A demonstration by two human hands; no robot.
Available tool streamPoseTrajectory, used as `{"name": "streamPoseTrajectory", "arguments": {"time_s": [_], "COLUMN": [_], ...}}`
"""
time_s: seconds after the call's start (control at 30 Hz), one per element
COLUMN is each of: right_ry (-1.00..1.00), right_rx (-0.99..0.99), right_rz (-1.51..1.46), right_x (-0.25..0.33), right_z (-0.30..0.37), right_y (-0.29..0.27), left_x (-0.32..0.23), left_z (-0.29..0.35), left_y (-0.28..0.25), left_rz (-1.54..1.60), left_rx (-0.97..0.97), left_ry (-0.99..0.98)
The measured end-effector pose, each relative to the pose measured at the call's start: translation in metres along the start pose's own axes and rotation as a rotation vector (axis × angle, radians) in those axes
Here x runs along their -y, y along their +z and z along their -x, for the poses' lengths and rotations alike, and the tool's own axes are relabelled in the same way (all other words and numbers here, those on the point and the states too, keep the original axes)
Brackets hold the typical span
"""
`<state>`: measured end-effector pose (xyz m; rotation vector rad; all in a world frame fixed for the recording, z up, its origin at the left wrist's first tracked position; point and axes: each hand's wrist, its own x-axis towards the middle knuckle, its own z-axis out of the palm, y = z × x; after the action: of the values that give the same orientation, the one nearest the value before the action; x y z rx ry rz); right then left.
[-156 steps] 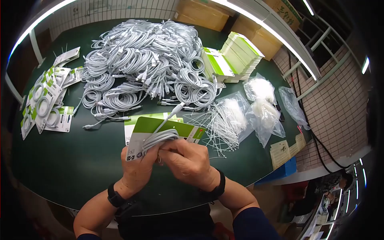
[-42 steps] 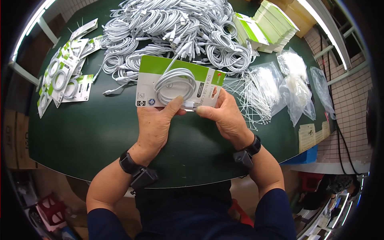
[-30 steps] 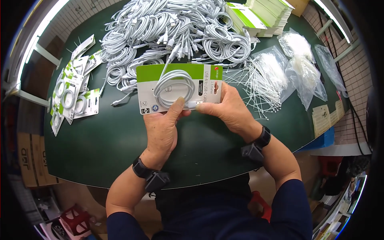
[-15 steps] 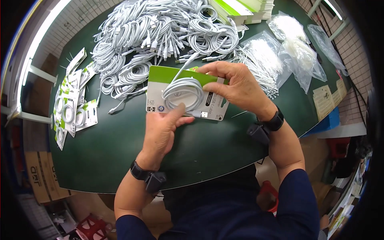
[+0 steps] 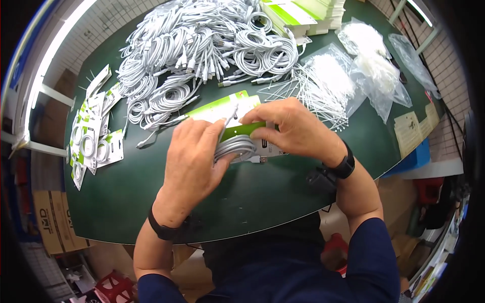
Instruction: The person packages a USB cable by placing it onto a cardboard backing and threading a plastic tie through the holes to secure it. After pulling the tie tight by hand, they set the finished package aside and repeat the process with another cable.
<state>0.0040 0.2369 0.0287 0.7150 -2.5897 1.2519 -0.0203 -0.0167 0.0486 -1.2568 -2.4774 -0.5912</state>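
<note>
A white coiled USB cable (image 5: 236,146) lies against a green and white packaging card (image 5: 217,108), which is tilted in front of me. My left hand (image 5: 192,154) is closed round the left side of the coil, fingers on top and thumb underneath. One cable end sticks up past the card's green edge, near the left fingertips. Below the coil, the USB plug shows. My right hand (image 5: 295,126) pinches the card's green part between thumb and fingers, to the right of the coil. Part of the card is hidden behind both hands.
A big heap of coiled white cables (image 5: 187,45) covers the far table. Carded cables (image 5: 88,136) are piled at left. Stacked cards (image 5: 303,15) stand at far right, near loose white cable ties (image 5: 323,91) and clear plastic bags (image 5: 376,70). The table's curved edge (image 5: 252,233) is near me.
My left hand has moved up from below the card to grip the coil's left side. The card has tipped, and my right hand has shifted slightly down along it.
</note>
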Motion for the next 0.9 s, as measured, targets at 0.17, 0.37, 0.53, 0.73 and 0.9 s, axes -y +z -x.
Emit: {"name": "streamPoseTrajectory", "arguments": {"time_s": [0.17, 0.37, 0.53, 0.73, 0.9], "right_ry": [0.035, -0.122, -0.158, -0.21, -0.228], "right_rx": [-0.057, -0.217, -0.27, -0.319, -0.31], "right_rz": [0.004, 0.026, 0.048, 0.117, 0.098], "right_x": [0.012, 0.005, 0.0, 0.002, -0.005], "right_z": [-0.001, -0.001, 0.0, -0.003, -0.004], "right_y": [0.004, 0.011, 0.015, 0.02, 0.026], "left_x": [0.005, 0.004, 0.008, 0.018, 0.02], "left_z": [0.007, 0.008, 0.006, 0.016, 0.017], "left_y": [0.014, 0.026, 0.03, 0.042, 0.041], "left_rz": [0.0, -0.006, 0.097, 0.204, 0.173], "left_rx": [0.047, 0.01, -0.104, -0.328, -0.346], "left_ry": [0.003, 0.005, 0.0, 0.032, 0.027]}}
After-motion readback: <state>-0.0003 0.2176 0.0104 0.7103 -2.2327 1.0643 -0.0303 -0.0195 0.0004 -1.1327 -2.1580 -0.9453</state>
